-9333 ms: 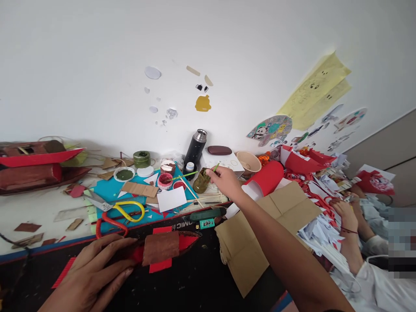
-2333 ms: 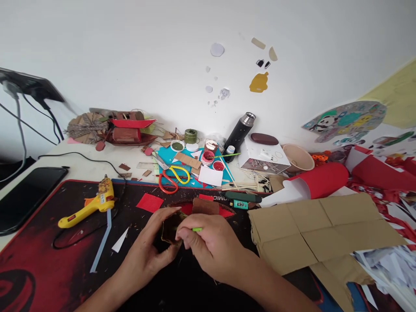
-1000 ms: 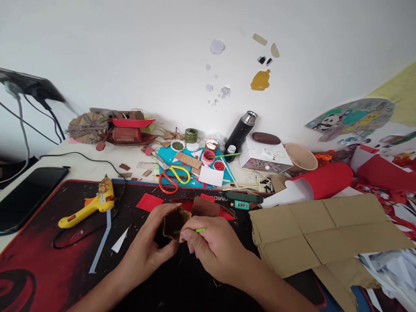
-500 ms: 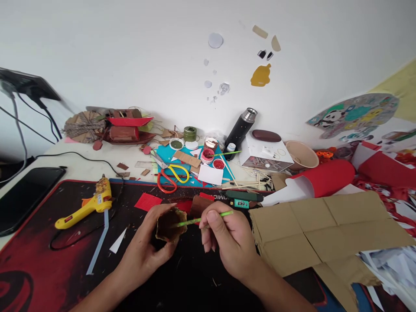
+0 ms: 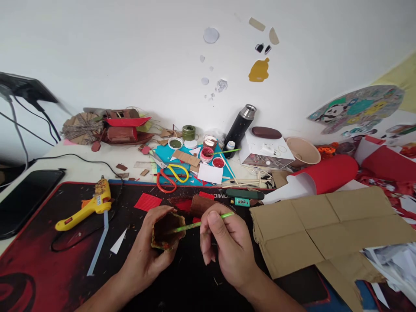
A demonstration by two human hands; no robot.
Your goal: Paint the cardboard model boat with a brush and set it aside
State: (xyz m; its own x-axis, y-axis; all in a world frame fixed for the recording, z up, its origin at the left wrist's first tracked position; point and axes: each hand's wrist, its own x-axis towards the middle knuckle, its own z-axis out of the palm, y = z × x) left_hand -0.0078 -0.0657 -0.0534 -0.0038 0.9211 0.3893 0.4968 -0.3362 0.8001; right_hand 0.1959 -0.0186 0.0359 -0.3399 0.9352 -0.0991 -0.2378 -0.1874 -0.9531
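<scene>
You are cradling a small brown cardboard cup (image 5: 165, 229) in your left hand (image 5: 147, 255), fingers curled closed around its outside, its open mouth tipped toward you, near the middle of the black and red mat (image 5: 42, 255). Your right hand (image 5: 227, 247) is pinching a thin green brush (image 5: 201, 222) between thumb and fingertips, and its tip is reaching inside the cup. By the look of it, you are working on the inner wall (painting it, most likely, though the tip is too small to be sure). The next move is calling for a steady left grip and a slow turn of the cup, so the tip is meeting fresh wall without denting the thin rim.

Counting what is lying around: one yellow glue gun (image 5: 86, 208) to the left on the mat, one pair of scissors (image 5: 170, 175) with red and yellow handles farther back, one black flask (image 5: 239, 125) leaning at the wall, two open red paint pots (image 5: 212, 158) beside the scissors, one flat brown cardboard sheet (image 5: 325, 229) to the right, and one dark phone (image 5: 26, 195) at the far left edge.
</scene>
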